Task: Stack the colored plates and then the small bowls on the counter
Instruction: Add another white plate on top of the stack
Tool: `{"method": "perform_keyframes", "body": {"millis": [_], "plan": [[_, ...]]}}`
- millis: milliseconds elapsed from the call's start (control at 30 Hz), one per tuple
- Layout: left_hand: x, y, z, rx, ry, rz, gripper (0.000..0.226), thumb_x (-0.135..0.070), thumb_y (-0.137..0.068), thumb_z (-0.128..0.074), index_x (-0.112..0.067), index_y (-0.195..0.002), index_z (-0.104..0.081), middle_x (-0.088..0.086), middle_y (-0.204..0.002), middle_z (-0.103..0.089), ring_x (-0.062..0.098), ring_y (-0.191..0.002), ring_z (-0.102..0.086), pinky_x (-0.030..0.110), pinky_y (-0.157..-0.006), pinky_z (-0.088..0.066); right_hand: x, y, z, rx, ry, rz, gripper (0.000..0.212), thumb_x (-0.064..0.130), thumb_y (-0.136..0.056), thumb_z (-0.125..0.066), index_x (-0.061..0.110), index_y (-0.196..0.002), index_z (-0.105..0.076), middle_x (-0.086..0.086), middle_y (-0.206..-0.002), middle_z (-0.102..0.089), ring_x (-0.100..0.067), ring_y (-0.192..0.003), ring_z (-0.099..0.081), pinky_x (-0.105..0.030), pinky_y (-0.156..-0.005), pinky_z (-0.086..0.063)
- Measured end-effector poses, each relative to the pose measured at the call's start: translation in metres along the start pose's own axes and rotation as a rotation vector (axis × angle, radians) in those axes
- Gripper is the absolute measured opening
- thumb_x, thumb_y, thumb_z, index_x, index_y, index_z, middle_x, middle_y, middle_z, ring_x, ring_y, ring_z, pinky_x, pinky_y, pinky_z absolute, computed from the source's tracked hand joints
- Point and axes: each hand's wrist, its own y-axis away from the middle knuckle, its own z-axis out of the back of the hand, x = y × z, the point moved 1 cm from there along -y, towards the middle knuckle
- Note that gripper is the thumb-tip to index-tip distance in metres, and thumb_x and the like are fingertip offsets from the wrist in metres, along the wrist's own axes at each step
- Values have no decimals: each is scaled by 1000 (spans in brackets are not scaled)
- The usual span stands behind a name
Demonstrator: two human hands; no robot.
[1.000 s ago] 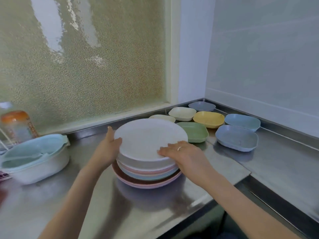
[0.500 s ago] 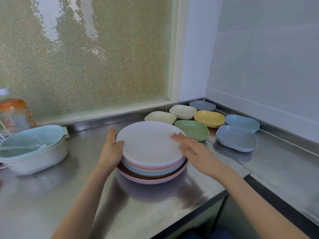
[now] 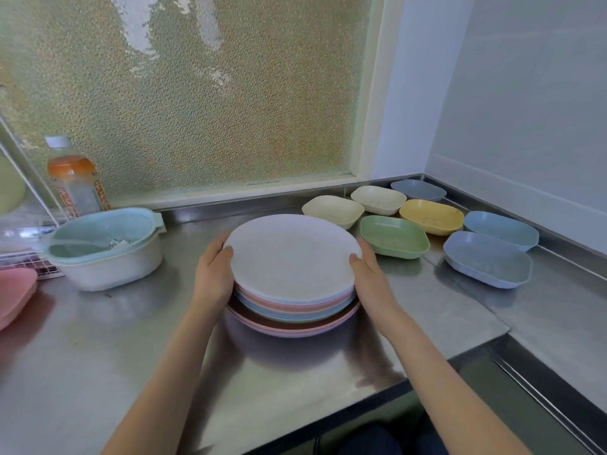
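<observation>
Down at the near edge of the steel surface (image 3: 98, 372), brushed and shiny, I've got both forearms reaching in. My left hand (image 3: 213, 274) and right hand (image 3: 372, 280) are cupped around opposite sides of the plate stack (image 3: 292, 290), fingers curled against the rims, thumbs up by the top plate. The stack sits on the surface at centre: a round, matte white plate (image 3: 292, 254) on top, pink and pale blue rims under it, a wider pink plate at the bottom.

Off to the left, a pale teal colander in a white tub (image 3: 105, 251), a pink dish (image 3: 16, 293) cut by the frame edge, and behind them an orange-capped bottle (image 3: 74, 182).

Right and beyond the stack, the small bowls lie spread out, unstacked, rounded-square and speckled: green bowl (image 3: 394, 236) just beside my right fingertips, two blue bowls (image 3: 487, 259), yellow bowl (image 3: 430, 216), two cream bowls (image 3: 333, 210), a grey bowl (image 3: 417, 189) in the corner. Behind it all, a pebbled frosted window (image 3: 197, 93).
</observation>
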Motion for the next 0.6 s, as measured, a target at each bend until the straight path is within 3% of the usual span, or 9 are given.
{"method": "perform_keyframes", "body": {"millis": [167, 400, 600], "plan": [[-6, 22, 52, -187, 20, 6, 37, 0, -92, -34, -17, -112, -61, 2, -109, -61, 15, -99, -55, 24, -82, -42, 11, 9, -46, 115, 0, 41, 50, 22, -101, -30, 21, -149, -17, 5, -155, -21, -12, -141, -19, -24, -109, -15], [-1, 47, 125, -429, -40, 89, 42, -5, -94, -38, -10, -134, -50, 6, -135, -52, 20, -124, -48, 34, -109, -35, 22, 28, -107, 288, -52, 70, 51, 24, -100, -27, 23, -150, -14, 5, -156, -17, -15, -142, -17, -31, -113, -14], [-9, 74, 155, -464, -75, 88, 43, -7, -93, -37, -11, -134, -52, 4, -135, -53, 19, -120, -50, 33, -103, -39, 26, 41, -136, 349, -68, 90, 50, 26, -101, -26, 19, -149, -15, 0, -156, -18, -18, -142, -19, -34, -116, -14]]}}
